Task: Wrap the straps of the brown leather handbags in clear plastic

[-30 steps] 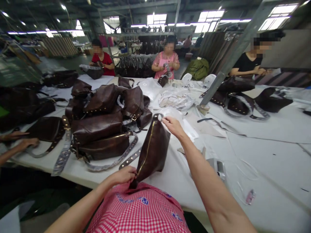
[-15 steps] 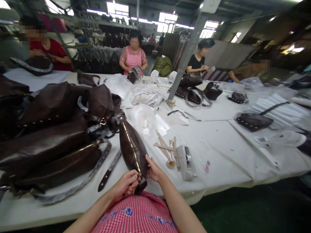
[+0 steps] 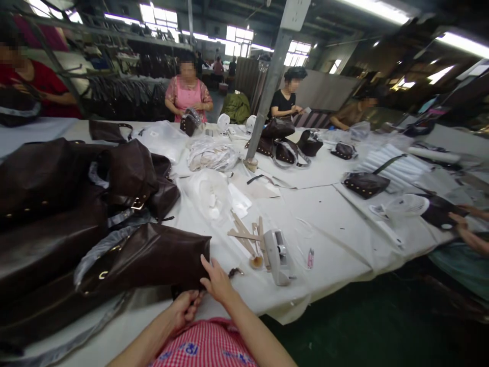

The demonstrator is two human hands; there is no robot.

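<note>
A dark brown leather handbag lies on its side in front of me, its flat end facing right. My left hand is closed at its lower right corner, fingers curled around the edge. My right hand grips the same end from the right, thumb and fingers at the edge. The zip is out of sight. Plastic film wraps the bag's strap. Just right of my right hand lies a small dark strap piece with a metal end.
More brown bags are heaped at the left. A tape dispenser, flat sticks and a pink-labelled small item lie to the right. A metal post rises from the table. Co-workers sit opposite; another person's hands hold a bag at right.
The handbag has swung from pointing away, zip up, to lying crosswise with its leather side up. Both hands have shifted slightly left in view. The camera has turned right.
</note>
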